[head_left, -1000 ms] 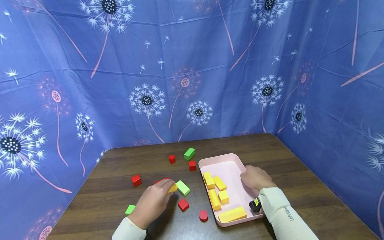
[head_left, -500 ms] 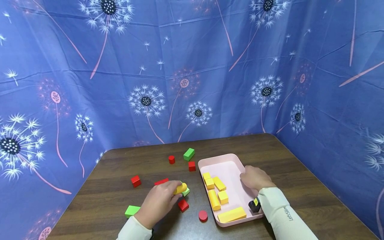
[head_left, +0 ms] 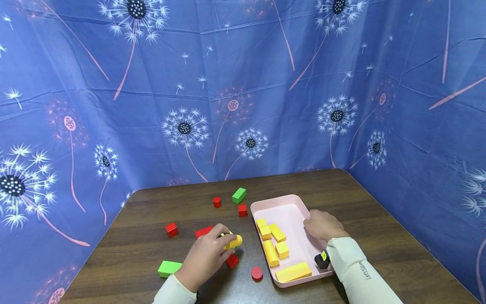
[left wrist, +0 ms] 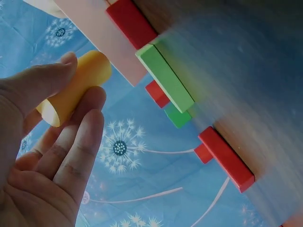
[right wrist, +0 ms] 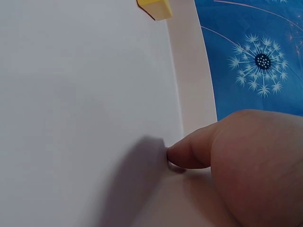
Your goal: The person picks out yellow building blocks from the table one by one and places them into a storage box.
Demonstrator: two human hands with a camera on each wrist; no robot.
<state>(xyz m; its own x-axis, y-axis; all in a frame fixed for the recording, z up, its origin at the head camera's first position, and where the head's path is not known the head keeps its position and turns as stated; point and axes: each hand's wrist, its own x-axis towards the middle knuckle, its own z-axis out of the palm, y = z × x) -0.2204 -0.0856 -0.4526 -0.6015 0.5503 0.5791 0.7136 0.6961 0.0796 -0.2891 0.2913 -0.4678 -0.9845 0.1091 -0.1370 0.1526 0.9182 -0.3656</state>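
Observation:
Between thumb and fingertips my left hand point(head_left: 205, 258) pinches a yellow cylinder point(head_left: 234, 242), held above the table left of the pink tray point(head_left: 275, 199). In the left wrist view the cylinder point(left wrist: 85, 82) lies along the thumb, apart from the blocks beyond it. My right hand point(head_left: 324, 226) grips the tray's right rim; in the right wrist view its thumb point(right wrist: 191, 149) presses the inside of the wall. Several yellow blocks lie in the tray's left part and near end, among them a long block point(head_left: 293, 272) and another cylinder point(head_left: 271, 253).
Beneath the left hand, a light green block point(left wrist: 165, 78) and a red block point(head_left: 232, 261) are partly hidden. Around them lie a red disc point(head_left: 257, 273), a long red block point(head_left: 203, 231), green blocks point(head_left: 169, 268) and further red pieces point(head_left: 171, 229). A blue curtain point(head_left: 243, 93) hangs behind the table.
My left hand has moved right towards the tray with the yellow cylinder, uncovering the green block at the left. The right hand and the tray have stayed in place.

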